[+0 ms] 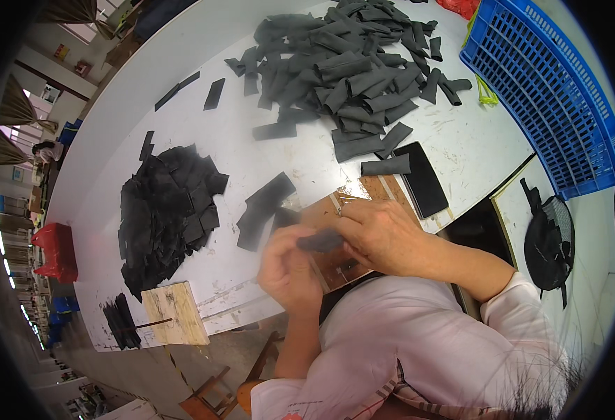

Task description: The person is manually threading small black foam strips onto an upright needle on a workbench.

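Note:
Close in front of my body, both hands meet at a small dark grey fabric piece (321, 241). My left hand (288, 267) grips its left end with curled fingers, slightly blurred. At its right end, my right hand (384, 234) has its fingers bent and pressed together on it. Beneath the hands lies a brown board (328, 269) at the table edge. Just beyond my left hand are several flat dark fabric pieces (265, 203). A large heap of grey folded or tube-like fabric pieces (349, 70) covers the far part of the white table (230, 150).
A pile of flat black pieces (167, 210) lies on the left, near a wooden block (174, 313) with a thin rod. A black phone-like slab (425, 180) is right of the board. Farther right stand a blue plastic basket (552, 91) and a black mesh bag (550, 241).

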Tool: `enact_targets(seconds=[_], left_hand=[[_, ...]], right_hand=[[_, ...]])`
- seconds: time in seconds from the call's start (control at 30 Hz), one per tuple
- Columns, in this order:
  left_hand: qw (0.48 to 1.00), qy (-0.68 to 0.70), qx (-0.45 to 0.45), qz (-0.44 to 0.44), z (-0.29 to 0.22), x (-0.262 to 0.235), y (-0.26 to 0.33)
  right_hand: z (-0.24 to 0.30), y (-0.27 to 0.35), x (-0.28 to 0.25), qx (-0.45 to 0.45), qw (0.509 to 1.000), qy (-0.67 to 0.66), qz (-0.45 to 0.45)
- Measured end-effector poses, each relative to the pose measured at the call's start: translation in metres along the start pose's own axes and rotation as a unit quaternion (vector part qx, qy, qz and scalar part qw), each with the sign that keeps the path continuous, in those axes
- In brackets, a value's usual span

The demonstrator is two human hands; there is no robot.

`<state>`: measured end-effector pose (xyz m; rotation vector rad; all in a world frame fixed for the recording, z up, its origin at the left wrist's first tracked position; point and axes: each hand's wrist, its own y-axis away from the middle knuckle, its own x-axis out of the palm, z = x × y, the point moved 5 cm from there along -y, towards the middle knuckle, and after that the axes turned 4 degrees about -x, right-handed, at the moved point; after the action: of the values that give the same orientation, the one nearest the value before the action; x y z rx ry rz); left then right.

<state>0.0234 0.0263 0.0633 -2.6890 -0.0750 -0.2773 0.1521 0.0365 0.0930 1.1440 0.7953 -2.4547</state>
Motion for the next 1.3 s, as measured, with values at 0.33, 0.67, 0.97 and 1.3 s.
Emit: enact_targets(seconds=[0.33,0.67,0.97,1.3], left_hand=[[0.991,0.042,-0.121,0.036,0.009,0.013,-0.001],[0.957,-0.187,-0.093,0.202,0.009,0.023,-0.016],[0.991,-0.014,-0.071,0.109,0.002,0.012,-0.012],[0.932,0.318,-0.173,-0.023,0.026,-0.033,-0.005]], right_hand=[[-0.026,0.014,0.029,0.029,0.999,-0.017,0.032],[-0.04,0.02,0.041,0.008,0.997,-0.068,0.024],[-0.034,0.01,0.026,-0.017,0.997,-0.051,0.049],[-0.029,0.012,0.038,-0.015,0.995,-0.04,0.094]])
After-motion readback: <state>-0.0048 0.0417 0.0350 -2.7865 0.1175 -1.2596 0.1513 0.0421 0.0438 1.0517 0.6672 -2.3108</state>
